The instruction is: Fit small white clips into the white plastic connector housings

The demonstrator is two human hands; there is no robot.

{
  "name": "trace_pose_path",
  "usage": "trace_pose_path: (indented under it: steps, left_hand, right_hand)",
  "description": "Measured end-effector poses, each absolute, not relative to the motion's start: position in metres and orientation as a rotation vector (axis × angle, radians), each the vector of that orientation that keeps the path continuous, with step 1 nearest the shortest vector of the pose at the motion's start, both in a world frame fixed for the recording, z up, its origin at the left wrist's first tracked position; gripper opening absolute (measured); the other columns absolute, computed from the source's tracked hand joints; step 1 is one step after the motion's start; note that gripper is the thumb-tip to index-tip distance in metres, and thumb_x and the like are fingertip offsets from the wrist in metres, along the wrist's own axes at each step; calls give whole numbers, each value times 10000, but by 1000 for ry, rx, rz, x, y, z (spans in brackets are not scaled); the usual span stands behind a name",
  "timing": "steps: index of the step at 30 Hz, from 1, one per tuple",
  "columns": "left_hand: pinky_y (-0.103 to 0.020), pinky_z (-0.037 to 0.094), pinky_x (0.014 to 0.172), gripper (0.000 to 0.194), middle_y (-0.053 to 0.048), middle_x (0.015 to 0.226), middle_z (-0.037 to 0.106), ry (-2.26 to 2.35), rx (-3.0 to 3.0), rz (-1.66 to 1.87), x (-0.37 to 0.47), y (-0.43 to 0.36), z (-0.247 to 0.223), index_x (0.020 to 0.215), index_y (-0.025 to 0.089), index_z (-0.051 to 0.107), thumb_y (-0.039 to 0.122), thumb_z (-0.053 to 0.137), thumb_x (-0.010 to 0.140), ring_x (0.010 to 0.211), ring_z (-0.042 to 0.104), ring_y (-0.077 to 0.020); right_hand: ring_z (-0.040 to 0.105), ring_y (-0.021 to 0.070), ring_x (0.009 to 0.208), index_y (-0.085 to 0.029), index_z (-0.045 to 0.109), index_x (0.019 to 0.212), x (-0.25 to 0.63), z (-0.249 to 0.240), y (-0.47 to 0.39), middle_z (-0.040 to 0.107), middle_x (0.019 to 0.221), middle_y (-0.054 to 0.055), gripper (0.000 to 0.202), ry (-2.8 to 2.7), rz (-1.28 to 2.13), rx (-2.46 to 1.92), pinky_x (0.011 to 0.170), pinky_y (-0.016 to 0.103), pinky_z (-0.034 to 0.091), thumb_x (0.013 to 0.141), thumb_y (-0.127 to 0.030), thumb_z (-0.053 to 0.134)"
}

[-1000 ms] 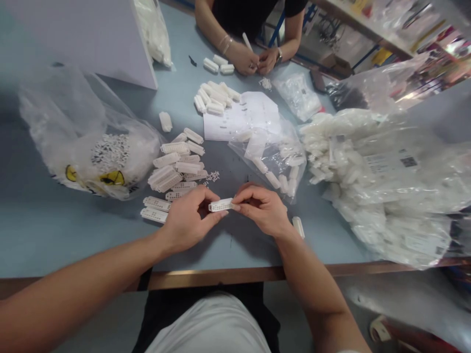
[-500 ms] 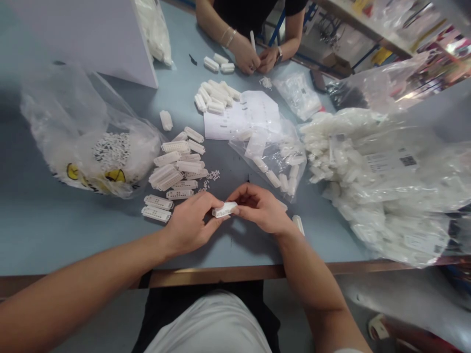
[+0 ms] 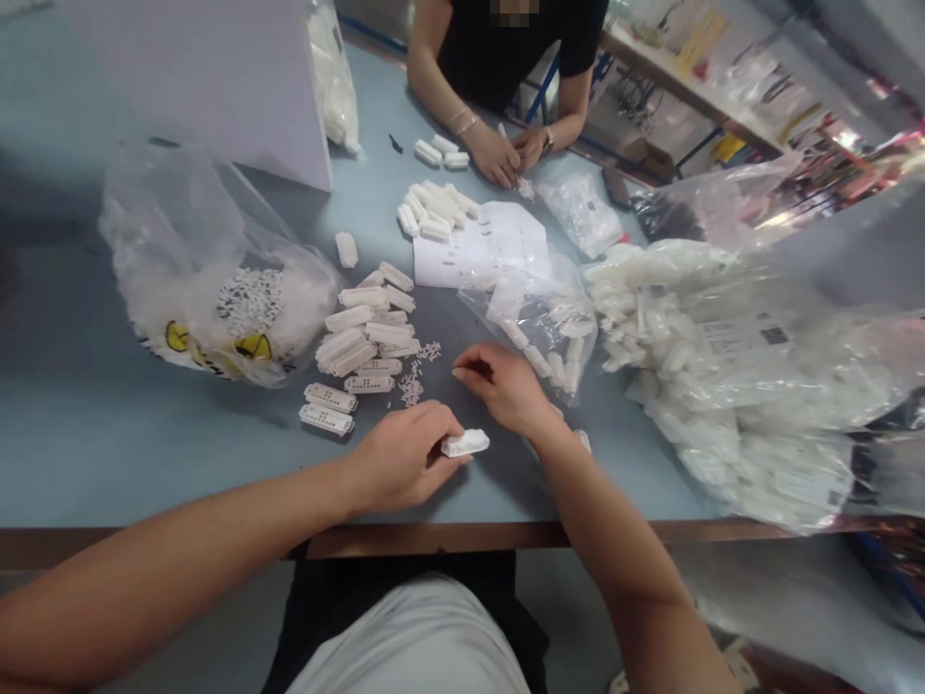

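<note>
A white plastic housing [image 3: 465, 443] is gripped by my left hand [image 3: 409, 453] above the front of the table. My right hand [image 3: 502, 386] is off the housing, up and to its right, with fingertips pinched together; what they hold, if anything, is too small to make out. Just left of my right hand lie tiny white pieces [image 3: 411, 386] in a loose scatter. Beyond my left hand is a pile of white slotted housings [image 3: 351, 352], with two more [image 3: 327, 418] side by side at its near left.
A clear bag of small pieces [image 3: 250, 299] stands at the left, near a pale panel [image 3: 209, 87]. Large plastic bags [image 3: 752, 357] fill the right. A printed sheet [image 3: 481, 241] and a smaller bag [image 3: 539, 328] lie ahead. Across the table, a person's hands [image 3: 510, 154] work.
My right hand has let go of the housing and moved away toward the tiny pieces. The housing stays in my left hand, slightly nearer the front edge. The view has shifted a little.
</note>
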State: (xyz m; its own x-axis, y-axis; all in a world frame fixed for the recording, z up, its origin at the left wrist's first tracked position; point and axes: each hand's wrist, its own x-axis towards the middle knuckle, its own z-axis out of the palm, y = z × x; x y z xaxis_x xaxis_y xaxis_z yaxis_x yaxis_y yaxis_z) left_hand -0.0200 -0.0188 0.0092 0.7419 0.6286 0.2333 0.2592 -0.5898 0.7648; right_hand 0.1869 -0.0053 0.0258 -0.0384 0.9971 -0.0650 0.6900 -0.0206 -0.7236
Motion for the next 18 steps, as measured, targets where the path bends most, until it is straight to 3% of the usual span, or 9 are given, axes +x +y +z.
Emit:
trace_pose_path:
  steps: [3, 9, 14, 18]
  left_hand:
    - [-257, 412, 613, 105, 15, 761, 593, 658, 2193, 638, -20, -19, 9, 931, 205, 574, 281, 622, 877, 655, 551, -139]
    - [-255, 399, 611, 99, 13, 778, 590, 649, 2195, 616, -20, -17, 11, 921, 201, 579, 256, 635, 862, 632, 525, -131]
    - [-257, 403, 617, 99, 18, 755, 582, 660, 2178, 632, -21, -18, 12, 920, 198, 580, 244, 640, 856, 639, 530, -134]
    - [-262, 420, 639, 107, 17, 768, 615, 724, 2092, 652, -20, -14, 14, 911, 201, 592, 272, 641, 849, 668, 561, -138]
  right_hand:
    - [618, 194, 941, -211, 672, 917, 177, 22, 14, 693, 967, 49, 107, -2000, 636, -1873, 864, 330, 466, 905, -169, 574]
    - [619, 239, 1023, -187, 672, 962, 160, 19, 29, 692, 1040, 104, 134, -2185, 483, -2051, 880, 340, 464, 926, -178, 543]
    - [618, 245, 958, -178, 650, 916, 162, 22, 23, 689, 979, 109, 109, -2206, 457, -2061, 833, 343, 453, 885, -150, 549]
    - [586, 186, 775, -202, 604, 819, 180, 27, 8, 657, 795, 27, 99, -1999, 520, -1972, 734, 303, 435, 800, -113, 564]
